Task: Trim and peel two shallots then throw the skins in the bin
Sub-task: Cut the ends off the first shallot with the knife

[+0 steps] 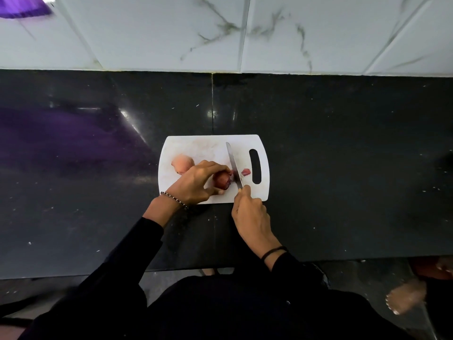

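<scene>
A white cutting board (196, 146) lies on the black counter. My left hand (193, 182) grips a reddish shallot (220, 180) on the board. My right hand (250, 212) holds a knife (234, 165) by its handle, with the blade standing just right of the shallot's end. A small cut-off red piece (246, 172) lies right of the blade. A second, paler shallot (181, 164) rests at the board's left, partly behind my left hand.
The black counter (343, 155) stretches wide on both sides, backed by a white marbled tile wall (220, 33). A purple object (22, 6) hangs at the top left. Another person's bare foot (404, 298) stands on the floor at the lower right.
</scene>
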Action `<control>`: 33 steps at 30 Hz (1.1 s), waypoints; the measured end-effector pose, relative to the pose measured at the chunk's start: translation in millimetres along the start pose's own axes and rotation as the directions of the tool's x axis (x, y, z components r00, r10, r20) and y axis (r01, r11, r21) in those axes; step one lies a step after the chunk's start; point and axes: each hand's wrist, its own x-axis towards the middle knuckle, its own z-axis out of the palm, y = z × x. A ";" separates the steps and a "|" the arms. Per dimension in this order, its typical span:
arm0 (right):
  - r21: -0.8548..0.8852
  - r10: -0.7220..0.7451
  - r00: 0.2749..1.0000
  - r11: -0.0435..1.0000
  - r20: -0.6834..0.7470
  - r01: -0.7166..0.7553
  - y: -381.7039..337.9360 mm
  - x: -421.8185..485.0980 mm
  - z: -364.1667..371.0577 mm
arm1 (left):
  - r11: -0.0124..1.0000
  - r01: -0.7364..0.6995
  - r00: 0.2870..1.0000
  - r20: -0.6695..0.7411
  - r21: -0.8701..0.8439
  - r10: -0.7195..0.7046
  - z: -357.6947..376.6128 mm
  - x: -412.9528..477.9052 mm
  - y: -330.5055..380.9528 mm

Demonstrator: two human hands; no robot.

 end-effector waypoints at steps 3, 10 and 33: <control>0.016 -0.007 1.000 1.000 0.005 0.007 0.1 0.8 -0.8 | 0.989 -0.037 0.999 -0.035 0.143 0.042 0.1 1.6 1.7; 0.035 -0.018 1.000 0.999 0.004 0.018 -1.5 -1.1 -1.0 | 0.936 -0.006 0.997 -0.075 0.352 0.035 6.8 7.3 21.5; 0.014 -0.012 1.000 1.000 0.021 0.011 5.5 4.5 0.0 | 0.988 0.098 0.989 0.103 0.115 -0.110 -21.3 5.8 -6.8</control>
